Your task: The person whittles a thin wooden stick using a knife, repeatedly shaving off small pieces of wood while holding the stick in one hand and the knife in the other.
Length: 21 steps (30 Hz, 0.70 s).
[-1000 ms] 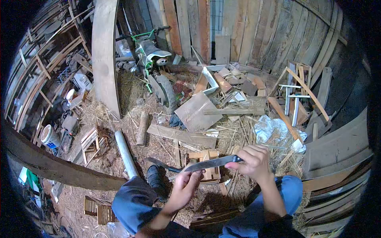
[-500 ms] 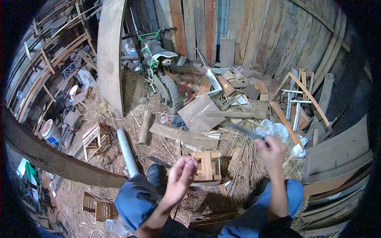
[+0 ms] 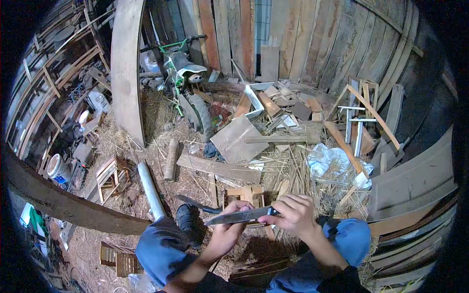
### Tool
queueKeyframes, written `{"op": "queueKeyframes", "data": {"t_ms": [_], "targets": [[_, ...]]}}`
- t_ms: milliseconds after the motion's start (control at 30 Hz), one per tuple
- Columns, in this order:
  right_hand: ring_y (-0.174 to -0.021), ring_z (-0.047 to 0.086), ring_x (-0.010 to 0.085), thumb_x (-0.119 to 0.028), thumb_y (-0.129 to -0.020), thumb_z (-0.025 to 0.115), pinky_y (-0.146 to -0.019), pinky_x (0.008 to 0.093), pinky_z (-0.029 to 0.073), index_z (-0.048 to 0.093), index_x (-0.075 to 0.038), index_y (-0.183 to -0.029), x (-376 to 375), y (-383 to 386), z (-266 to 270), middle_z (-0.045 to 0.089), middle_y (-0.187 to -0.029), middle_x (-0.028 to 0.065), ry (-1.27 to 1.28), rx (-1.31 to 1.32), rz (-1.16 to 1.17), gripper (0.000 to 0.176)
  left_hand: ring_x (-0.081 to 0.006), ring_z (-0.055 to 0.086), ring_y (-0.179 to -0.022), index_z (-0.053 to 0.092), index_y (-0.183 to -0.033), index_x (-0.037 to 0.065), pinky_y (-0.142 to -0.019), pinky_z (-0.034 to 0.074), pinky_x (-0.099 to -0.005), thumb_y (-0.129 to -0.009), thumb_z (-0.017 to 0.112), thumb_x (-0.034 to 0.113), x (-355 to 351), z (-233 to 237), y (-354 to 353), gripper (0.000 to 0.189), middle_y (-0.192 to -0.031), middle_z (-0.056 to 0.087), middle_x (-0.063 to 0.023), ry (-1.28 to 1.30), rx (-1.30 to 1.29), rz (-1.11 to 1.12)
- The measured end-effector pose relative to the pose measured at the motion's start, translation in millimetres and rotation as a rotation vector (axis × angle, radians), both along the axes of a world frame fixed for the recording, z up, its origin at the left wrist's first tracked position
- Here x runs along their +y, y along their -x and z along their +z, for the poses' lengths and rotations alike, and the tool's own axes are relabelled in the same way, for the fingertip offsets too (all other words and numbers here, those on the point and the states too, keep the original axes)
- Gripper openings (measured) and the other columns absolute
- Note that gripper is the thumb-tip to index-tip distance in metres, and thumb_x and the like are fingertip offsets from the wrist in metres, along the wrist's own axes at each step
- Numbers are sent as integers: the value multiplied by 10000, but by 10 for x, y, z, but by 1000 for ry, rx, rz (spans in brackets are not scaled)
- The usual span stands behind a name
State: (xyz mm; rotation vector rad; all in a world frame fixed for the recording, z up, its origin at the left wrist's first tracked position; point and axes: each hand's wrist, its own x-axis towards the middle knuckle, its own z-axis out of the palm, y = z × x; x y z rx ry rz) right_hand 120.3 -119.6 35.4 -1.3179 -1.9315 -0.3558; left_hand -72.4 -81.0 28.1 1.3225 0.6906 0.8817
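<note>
My right hand (image 3: 295, 213) grips a knife (image 3: 234, 216) by its dark handle, its long blade pointing left. My left hand (image 3: 227, 238) is closed just behind and below the blade. The blade crosses in front of its fingers, so what they hold, if anything, is hidden. Beyond both hands stands a small wooden frame (image 3: 251, 191), partly covered by them. Left of it lies a dark, curved blade-like tool (image 3: 198, 202), close to my boot (image 3: 189, 222).
A pale pole (image 3: 150, 188) and a short log (image 3: 171, 161) lie on straw-covered ground. Boards (image 3: 239, 139) and wood scraps pile up ahead, with a white plastic bag (image 3: 327, 161) to the right. A motorbike (image 3: 188, 73) stands near the plank wall. Stacked boards (image 3: 410, 195) rise at my right.
My right hand has brought the knife down and left, across the front of my left hand. My left hand has dropped slightly. The whole view has shifted a little.
</note>
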Motion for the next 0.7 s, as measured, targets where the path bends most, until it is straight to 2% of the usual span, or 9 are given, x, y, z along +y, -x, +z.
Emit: {"op": "queueKeyframes", "data": {"t_ms": [33, 67, 200, 300, 433, 500, 533, 600, 700], "targets": [[-471, 556, 177, -521, -675, 717, -424, 281, 407, 587, -82, -629, 9, 12, 18, 530, -534, 18, -1, 1, -2, 460, -4, 410, -678, 535, -1040, 43, -570, 334, -168, -945, 510, 86, -32, 9, -31, 107, -787, 486, 40, -51, -33, -17], [-476, 557, 176, -519, -669, 721, -426, 281, 405, 586, -82, -629, 19, 20, 44, 534, -541, 17, -5, 6, 4, 459, -14, 419, -693, 532, -1055, 32, -582, 351, -179, -935, 497, 45, -65, 1, -11, 125, -852, 501, 25, 29, 26, -53], [-485, 556, 173, -514, -653, 731, -428, 281, 396, 588, -83, -630, 46, 22, 99, 537, -547, 13, -19, 13, 18, 455, -27, 449, -745, 533, -1082, 18, -608, 370, -191, -948, 486, 69, -111, -102, -52, 151, -901, 521, 15, 6, 27, -126], [-480, 551, 170, -513, -653, 732, -425, 279, 391, 585, -86, -622, 52, -17, 145, 535, -547, 9, -39, -8, -12, 453, -30, 461, -763, 537, -1078, 14, -618, 376, -194, -959, 478, 91, -102, -104, -26, 154, -900, 537, 8, 113, 26, -120], [-469, 536, 166, -505, -669, 731, -422, 273, 383, 576, -88, -605, 28, -115, 162, 529, -537, 1, -38, -51, -25, 450, -30, 472, -753, 538, -1082, 10, -605, 376, -196, -969, 474, 116, -108, -8, -47, 167, -885, 555, 11, 56, -48, -89], [-454, 514, 150, -496, -689, 729, -417, 267, 368, 564, -92, -587, 29, -228, 122, 512, -517, -1, -83, -109, -84, 449, -16, 444, -680, 540, -1054, 19, -561, 343, -188, -977, 465, 139, -75, 83, 13, 160, -797, 532, 35, 138, 59, -53], [-467, 501, 166, -496, -715, 705, -423, 305, 353, 521, -112, -587, -30, -302, 61, 476, -529, 14, 11, -106, -209, 445, -8, 389, -603, 540, -1010, 26, -520, 311, -183, -983, 459, 162, -26, 74, 68, 160, -734, 490, 51, 165, -8, -79], [-465, 501, 208, -420, -746, 718, -444, 337, 364, 554, -87, -629, 2, -639, 48, 502, -544, 63, 41, 165, -545, 389, -37, 414, -603, 537, -958, 31, -529, 338, -203, -975, 475, 196, -36, 75, 178, 177, -748, 519, 14, 142, -17, -31], [-475, 507, 243, -341, -764, 727, -463, 361, 373, 569, -65, -670, -86, -844, 207, 518, -562, 100, -61, 276, -682, 331, -30, 390, -591, 536, -993, 34, -516, 313, -193, -980, 466, 186, 8, 19, 269, 168, -726, 488, 27, 106, -31, -16]]}}
